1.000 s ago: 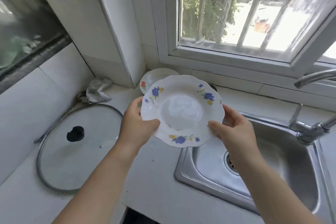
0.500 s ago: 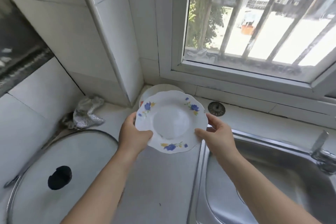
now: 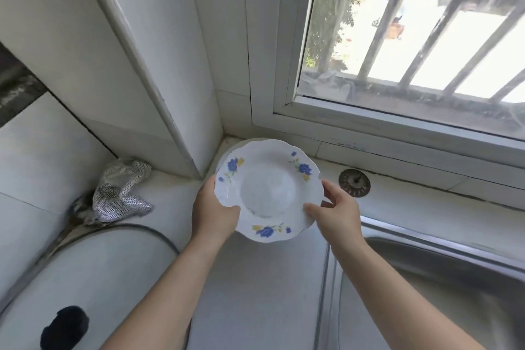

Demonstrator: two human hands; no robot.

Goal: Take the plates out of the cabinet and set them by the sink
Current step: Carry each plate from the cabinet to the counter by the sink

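Plate [image 3: 268,190], white, scalloped, blue flowers: I hold it face up over the tabletop's [image 3: 255,278] far corner, just left of the sink [image 3: 426,241]. My left grip [image 3: 211,214] and right grip [image 3: 336,214] pinch opposite rims, thumbs on top, to keep it level for setting down. Second white rim [image 3: 235,146] just behind it, probably a plate already parked there. Further out: drain plug [image 3: 354,182] at the far edge; mesh cloth [image 3: 122,190] and glass lid [image 3: 99,264] toward the left edge.

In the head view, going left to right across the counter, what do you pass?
Silver mesh scouring cloth → left hand → white scalloped plate with blue flowers, held by both hands → right hand → stainless steel sink.
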